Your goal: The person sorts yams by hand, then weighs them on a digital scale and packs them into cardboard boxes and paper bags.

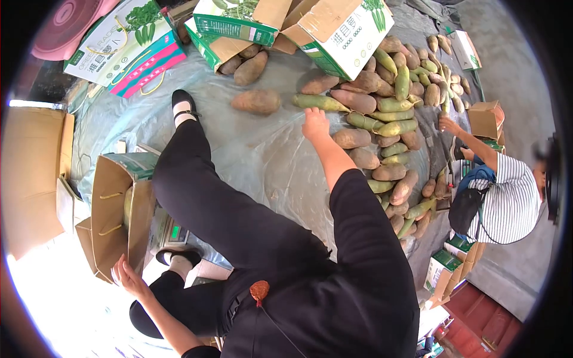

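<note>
My right hand (314, 124) stretches out over the clear plastic sheet (256, 155), fingers apart, its tips at a long green-brown root (319, 102) on the near edge of a big pile of roots (388, 119). It holds nothing. My left hand (128, 277) is low on the left, fingers spread against the flap of an open cardboard box (110, 221). A pale root (127, 206) lies inside that box. My black-clad leg and shoe (182, 104) reach across the sheet.
A scale with a green display (176, 232) sits beside the box. Printed green-and-white cartons (340, 33) stand open at the back, with flat ones (122, 42) at the left. Another person in a striped shirt (507, 197) reaches into the pile at the right. Flat cardboard (33, 179) lies far left.
</note>
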`<move>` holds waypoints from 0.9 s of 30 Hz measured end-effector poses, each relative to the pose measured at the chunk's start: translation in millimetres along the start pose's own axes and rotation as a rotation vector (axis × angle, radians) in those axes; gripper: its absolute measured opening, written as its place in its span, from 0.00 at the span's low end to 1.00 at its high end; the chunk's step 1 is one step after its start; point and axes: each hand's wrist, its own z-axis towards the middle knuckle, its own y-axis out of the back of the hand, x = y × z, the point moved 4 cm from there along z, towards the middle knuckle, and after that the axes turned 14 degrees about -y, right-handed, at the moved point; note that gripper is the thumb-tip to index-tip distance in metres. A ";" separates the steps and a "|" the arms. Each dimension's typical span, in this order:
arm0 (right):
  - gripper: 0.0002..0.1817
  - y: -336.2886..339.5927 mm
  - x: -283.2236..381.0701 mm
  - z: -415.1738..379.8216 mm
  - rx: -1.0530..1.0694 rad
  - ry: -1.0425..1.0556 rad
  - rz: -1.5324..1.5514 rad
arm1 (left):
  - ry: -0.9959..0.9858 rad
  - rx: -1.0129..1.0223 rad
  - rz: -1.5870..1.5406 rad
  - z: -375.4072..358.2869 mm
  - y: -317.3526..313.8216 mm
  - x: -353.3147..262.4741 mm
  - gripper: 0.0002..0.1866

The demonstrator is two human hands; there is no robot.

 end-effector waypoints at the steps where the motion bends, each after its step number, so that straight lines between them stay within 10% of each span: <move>1: 0.26 6.4 8.8 7.7 0.003 -0.001 -0.001 | 0.013 0.002 -0.011 -0.7 -0.2 0.5 0.12; 19: 0.37 -66.0 -9.2 -41.6 -0.066 0.104 -0.160 | -0.013 0.041 -0.002 8.3 -8.6 2.9 0.18; 22: 0.37 -103.9 -42.3 -43.1 -0.018 -0.119 0.421 | -0.033 0.033 -0.017 7.2 -10.0 3.6 0.17; 24: 0.33 -128.4 -60.6 -22.8 0.199 -0.635 1.225 | -0.036 0.051 -0.025 5.2 -10.8 8.0 0.17; 27: 0.29 -105.8 -51.7 -20.3 0.178 -1.183 1.421 | 0.002 0.032 -0.057 6.7 -13.1 7.7 0.17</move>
